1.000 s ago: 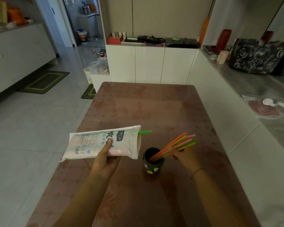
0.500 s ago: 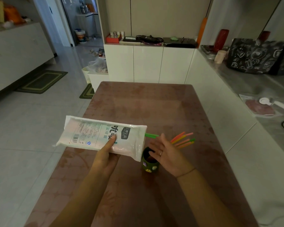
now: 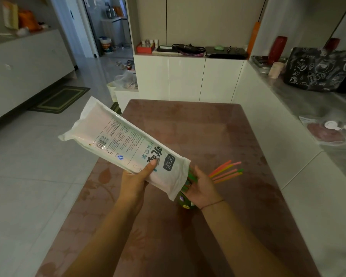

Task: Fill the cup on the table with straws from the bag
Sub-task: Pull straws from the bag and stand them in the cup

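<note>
My left hand (image 3: 137, 177) grips a white plastic straw bag (image 3: 124, 142), tilted with its open end down toward the right. My right hand (image 3: 201, 186) is palm up just under that open end, fingers spread, with green straw tips (image 3: 192, 177) poking from the bag onto it. A dark green cup (image 3: 185, 202) stands on the table (image 3: 188, 128), mostly hidden behind my right hand and the bag. Several orange, pink and green straws (image 3: 226, 171) lean out of the cup to the right.
White cabinets (image 3: 188, 78) stand beyond the table's far end, with cables and boxes on top. A grey counter (image 3: 308, 100) runs along the right with a black bag, a red bottle and a pink cup. Tiled floor lies to the left.
My left hand has tipped the bag steeply, open end down. My right hand left the straws in the cup and moved left under the bag's opening, palm up.
</note>
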Motion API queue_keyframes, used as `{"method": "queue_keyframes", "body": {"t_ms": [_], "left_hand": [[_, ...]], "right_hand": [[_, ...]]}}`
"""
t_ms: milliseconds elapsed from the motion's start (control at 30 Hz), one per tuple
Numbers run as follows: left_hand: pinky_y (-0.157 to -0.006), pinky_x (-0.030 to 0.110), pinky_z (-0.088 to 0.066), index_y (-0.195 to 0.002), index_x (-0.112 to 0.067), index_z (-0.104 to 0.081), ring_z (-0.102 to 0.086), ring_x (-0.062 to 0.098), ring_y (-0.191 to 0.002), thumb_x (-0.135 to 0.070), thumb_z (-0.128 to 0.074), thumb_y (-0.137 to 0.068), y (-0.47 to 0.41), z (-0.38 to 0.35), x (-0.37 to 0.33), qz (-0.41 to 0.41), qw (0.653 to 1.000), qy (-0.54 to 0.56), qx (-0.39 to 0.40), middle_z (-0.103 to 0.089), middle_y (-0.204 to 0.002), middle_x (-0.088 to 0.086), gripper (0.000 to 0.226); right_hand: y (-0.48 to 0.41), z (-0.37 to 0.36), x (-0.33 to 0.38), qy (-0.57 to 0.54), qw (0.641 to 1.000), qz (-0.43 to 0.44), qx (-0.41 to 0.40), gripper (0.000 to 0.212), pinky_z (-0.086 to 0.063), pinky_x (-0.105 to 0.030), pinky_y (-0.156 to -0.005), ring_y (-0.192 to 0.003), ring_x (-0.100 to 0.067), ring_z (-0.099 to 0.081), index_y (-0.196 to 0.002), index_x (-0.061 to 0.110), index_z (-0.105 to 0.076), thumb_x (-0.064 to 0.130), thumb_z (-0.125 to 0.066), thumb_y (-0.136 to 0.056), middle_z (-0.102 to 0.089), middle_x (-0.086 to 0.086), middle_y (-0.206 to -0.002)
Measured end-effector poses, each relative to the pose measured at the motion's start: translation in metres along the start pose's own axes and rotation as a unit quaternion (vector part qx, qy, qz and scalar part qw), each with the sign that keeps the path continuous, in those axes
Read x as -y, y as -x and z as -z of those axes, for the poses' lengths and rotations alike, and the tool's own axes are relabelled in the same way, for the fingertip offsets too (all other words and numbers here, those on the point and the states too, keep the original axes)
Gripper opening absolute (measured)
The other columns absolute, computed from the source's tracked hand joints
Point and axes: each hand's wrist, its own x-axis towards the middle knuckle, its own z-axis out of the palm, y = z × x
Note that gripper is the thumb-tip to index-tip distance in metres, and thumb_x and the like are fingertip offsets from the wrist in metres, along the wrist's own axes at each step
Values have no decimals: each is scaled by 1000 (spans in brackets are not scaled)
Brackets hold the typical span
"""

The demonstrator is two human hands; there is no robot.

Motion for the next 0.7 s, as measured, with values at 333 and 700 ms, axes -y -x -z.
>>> {"method": "queue_keyframes", "body": {"t_ms": [333, 700], "left_hand": [[-76, 41, -59, -120, -18, -59, -69, 24, -100, -2, -64, -82, -10, 18, 11, 82, 988, 110, -66, -69, -116, 10, 42], [-85, 49, -53, -117, -22, -57, -68, 23, -99, -2, -55, -88, -6, 29, 26, 146, 965, 210, -50, -69, -112, 8, 35]], "right_hand": [[5, -7, 0, 69, 997, 19, -1, 30, -52, -39, -71, -86, -25, -61, -97, 6, -62, 31, -44, -97, -65, -13, -94], [16, -2, 9, 320, 921, 224, 2, 21, -53, -18, -60, -87, -13, -66, -108, 14, -64, 15, -63, -86, -67, -2, -99]]}}
